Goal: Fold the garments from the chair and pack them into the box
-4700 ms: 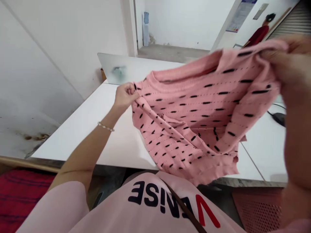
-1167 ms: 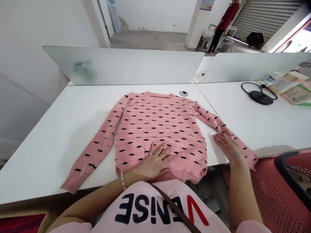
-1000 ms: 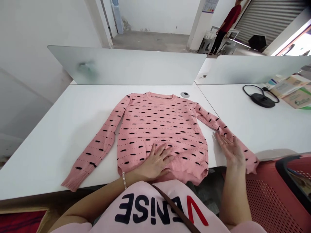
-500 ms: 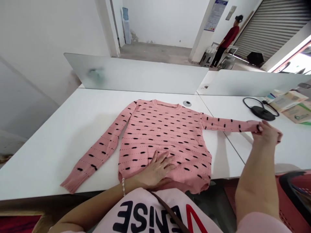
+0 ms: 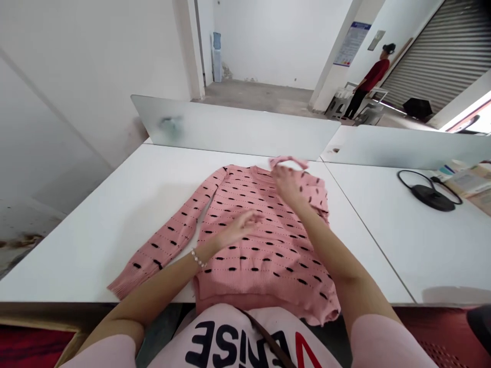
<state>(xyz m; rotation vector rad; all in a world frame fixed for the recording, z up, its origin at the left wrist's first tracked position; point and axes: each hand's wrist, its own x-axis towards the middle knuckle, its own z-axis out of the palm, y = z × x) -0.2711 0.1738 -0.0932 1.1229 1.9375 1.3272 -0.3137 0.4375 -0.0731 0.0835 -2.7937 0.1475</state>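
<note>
Item inspected: a pink knit sweater with rows of black dashes, spread on a white surface, its hem overhanging the near edge. The left sleeve lies extended diagonally toward the near left, with its cuff flat on the surface. The right sleeve appears doubled inward at the shoulder, its end looped up beyond the collar. Work stage as judged: the right sleeve is being turned in, the left sleeve is not turned in, and the body is unfolded.

The hands are apart. The right hand is clamped on the doubled sleeve near the collar. The left hand, fingers loosely curled and holding nothing, is over the sweater's middle; contact with the knit cannot be confirmed. A beaded bracelet is on the left wrist.

Beyond the sweater stands a frosted divider panel. To its right lie a black coiled cord and booklets. A person in a red top stands far beyond it.
</note>
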